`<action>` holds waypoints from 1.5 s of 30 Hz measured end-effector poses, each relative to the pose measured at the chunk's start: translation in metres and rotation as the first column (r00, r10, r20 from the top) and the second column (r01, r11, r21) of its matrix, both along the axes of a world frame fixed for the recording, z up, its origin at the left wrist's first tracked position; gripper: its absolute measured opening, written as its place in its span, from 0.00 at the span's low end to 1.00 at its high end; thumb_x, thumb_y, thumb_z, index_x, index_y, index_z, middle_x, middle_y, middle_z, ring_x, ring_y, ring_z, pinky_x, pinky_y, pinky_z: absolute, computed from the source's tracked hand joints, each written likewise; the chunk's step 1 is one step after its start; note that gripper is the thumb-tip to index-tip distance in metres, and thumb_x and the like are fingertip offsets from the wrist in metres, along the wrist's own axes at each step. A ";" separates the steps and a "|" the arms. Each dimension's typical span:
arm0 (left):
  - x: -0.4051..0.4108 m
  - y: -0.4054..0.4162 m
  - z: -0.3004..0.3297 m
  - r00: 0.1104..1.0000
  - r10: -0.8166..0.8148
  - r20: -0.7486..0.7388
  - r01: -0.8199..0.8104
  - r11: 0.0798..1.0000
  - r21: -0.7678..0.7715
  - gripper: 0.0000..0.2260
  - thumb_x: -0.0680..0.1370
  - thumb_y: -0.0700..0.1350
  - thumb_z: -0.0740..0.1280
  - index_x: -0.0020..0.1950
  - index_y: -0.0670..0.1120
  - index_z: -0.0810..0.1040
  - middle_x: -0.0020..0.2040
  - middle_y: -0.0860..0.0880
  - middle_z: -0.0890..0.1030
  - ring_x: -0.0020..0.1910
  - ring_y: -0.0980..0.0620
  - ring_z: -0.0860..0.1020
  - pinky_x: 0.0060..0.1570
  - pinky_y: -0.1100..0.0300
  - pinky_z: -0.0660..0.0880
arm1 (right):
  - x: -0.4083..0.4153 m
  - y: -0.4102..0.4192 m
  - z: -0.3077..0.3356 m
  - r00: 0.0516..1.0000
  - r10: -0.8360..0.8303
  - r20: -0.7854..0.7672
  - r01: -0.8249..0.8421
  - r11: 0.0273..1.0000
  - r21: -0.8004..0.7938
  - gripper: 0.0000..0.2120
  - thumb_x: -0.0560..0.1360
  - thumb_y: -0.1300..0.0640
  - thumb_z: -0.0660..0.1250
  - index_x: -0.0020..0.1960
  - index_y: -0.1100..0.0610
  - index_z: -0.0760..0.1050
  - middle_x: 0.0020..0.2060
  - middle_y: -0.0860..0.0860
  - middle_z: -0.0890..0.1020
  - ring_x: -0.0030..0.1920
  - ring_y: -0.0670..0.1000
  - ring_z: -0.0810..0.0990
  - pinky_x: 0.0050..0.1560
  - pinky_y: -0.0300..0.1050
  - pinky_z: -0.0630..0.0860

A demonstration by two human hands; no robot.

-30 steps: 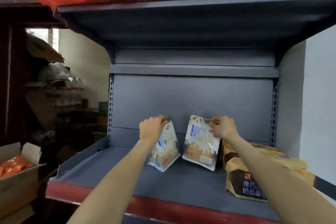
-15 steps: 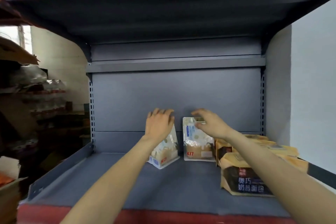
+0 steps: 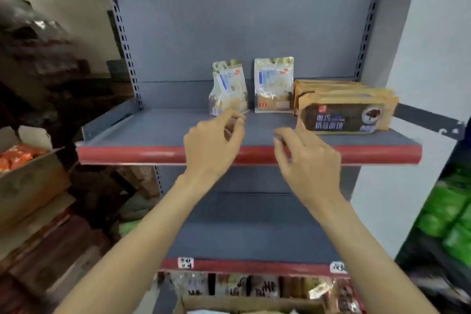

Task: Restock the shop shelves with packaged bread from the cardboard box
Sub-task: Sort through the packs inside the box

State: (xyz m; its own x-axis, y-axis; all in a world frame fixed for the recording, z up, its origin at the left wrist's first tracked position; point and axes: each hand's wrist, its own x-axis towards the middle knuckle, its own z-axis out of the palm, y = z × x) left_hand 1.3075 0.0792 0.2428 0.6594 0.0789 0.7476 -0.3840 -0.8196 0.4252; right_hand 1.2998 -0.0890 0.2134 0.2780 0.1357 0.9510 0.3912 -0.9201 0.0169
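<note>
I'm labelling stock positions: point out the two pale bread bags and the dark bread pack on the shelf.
Left pale bread bag (image 3: 229,89), head view, front panel.
Right pale bread bag (image 3: 274,84), head view, front panel.
Dark bread pack (image 3: 339,118), head view, printed front face.

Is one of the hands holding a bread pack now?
No, the left hand and right hand are both empty, in front of the shelf, apart from the packs.

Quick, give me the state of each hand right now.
Left hand: empty, fingers loosely curled, clear of the bread bags.
Right hand: open, empty, holding nothing.
</note>
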 end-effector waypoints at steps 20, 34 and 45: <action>-0.133 0.037 -0.392 0.237 -0.235 -0.943 0.153 0.967 -0.203 0.13 0.80 0.44 0.64 0.64 0.46 0.73 0.59 0.49 0.77 0.56 0.52 0.76 0.55 0.63 0.70 | -0.152 -0.085 -0.366 -0.044 -0.129 -0.991 -0.049 0.991 -0.127 0.17 0.78 0.54 0.61 0.66 0.52 0.70 0.61 0.51 0.75 0.62 0.55 0.73 0.59 0.47 0.70; -0.051 -0.116 -0.462 0.352 -0.060 -0.934 0.462 0.879 0.118 0.36 0.77 0.39 0.64 0.78 0.49 0.47 0.78 0.50 0.49 0.75 0.47 0.55 0.51 0.61 0.74 | -0.211 -0.107 -0.427 -0.023 -0.365 -0.931 -0.001 0.931 -0.366 0.25 0.57 0.48 0.81 0.50 0.55 0.80 0.45 0.55 0.79 0.41 0.56 0.77 0.41 0.49 0.76; -0.042 -0.119 -0.465 0.440 0.008 -0.898 0.647 0.691 0.323 0.13 0.80 0.43 0.61 0.64 0.48 0.72 0.62 0.47 0.75 0.57 0.45 0.75 0.53 0.52 0.71 | -0.224 -0.097 -0.434 0.041 -0.262 -0.964 0.182 0.951 -0.251 0.07 0.62 0.60 0.77 0.35 0.56 0.80 0.44 0.50 0.77 0.42 0.53 0.72 0.37 0.45 0.71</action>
State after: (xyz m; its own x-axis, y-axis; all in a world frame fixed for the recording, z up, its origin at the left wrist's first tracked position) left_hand 1.2658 -0.0397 -0.2219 0.8067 -0.4809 -0.3436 -0.4342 -0.8766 0.2075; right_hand 1.0761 -0.1865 -0.2206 0.9703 -0.1014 -0.2198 -0.1353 -0.9801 -0.1452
